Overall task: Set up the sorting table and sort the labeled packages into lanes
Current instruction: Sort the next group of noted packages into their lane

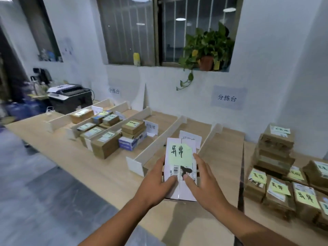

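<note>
Head view is showing both hands, left and right, gripping a white box over the lane by its card; left lanes are holding sorted boxes, while a stack is waiting.

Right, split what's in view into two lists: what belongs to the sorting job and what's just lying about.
Part of the job:
white package, held in left hand and right hand
lane dividers
sorted packages in the lanes
unsorted stack on the right

Just lying about:
printer
potted plant
yellow bottle on the sill
</note>
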### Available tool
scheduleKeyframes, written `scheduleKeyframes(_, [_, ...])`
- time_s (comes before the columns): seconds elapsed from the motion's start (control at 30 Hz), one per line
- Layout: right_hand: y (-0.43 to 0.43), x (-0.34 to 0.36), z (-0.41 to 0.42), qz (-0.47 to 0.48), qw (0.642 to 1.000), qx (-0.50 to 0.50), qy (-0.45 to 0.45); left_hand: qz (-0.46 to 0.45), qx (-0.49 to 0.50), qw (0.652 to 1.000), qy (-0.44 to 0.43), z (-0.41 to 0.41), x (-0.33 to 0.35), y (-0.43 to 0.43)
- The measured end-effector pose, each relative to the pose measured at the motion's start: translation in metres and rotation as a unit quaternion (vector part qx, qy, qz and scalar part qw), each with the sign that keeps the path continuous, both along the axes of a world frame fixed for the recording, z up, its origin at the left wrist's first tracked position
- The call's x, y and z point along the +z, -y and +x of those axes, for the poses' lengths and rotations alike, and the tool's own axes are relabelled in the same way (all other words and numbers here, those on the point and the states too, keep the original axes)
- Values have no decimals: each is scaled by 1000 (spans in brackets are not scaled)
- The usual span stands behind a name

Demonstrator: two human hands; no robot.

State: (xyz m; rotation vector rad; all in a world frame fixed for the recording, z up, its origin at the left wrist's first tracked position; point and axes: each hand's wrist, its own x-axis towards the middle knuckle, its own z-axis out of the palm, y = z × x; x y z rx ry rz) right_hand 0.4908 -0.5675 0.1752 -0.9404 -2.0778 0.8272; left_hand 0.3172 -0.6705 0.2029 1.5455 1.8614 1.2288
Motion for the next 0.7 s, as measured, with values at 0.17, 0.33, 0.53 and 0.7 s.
scheduleKeyframes(0.17, [27,1,-141,21,998,57,18,17,74,997,-9,-124,-2,49])
scheduleKeyframes(0.33, [62,2,-305,32,991,128,21,31,150,988,-23,-270,2,103])
scheduleKeyframes(0.53, [87,3,-461,31,984,175,22,36,198,979,-24,-412,3,138])
scheduleKeyframes(0.7, [73,-4,-562,10,981,195,15,37,220,975,-17,-507,-6,126])
